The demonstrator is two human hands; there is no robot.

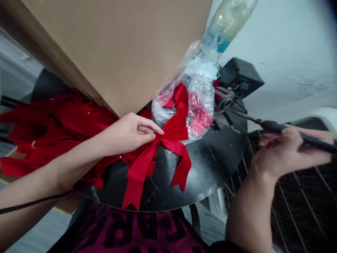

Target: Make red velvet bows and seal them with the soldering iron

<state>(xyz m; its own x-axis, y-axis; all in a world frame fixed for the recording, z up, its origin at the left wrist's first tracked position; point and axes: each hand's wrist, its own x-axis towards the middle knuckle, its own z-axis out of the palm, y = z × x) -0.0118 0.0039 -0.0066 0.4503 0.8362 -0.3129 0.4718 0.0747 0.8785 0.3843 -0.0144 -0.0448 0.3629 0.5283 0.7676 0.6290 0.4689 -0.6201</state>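
Left hand (131, 133) pinching, right hand (286, 151) seemingly curled

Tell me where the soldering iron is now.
Head view, right side: the soldering iron is in the right hand, its tip pointing left, close to the metal holder below the black box.

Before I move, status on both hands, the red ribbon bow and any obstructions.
Left hand pinching red ribbon bow near centre. Right hand gripping black-handled soldering iron, clear of bow. Brown cardboard box close beyond left hand.
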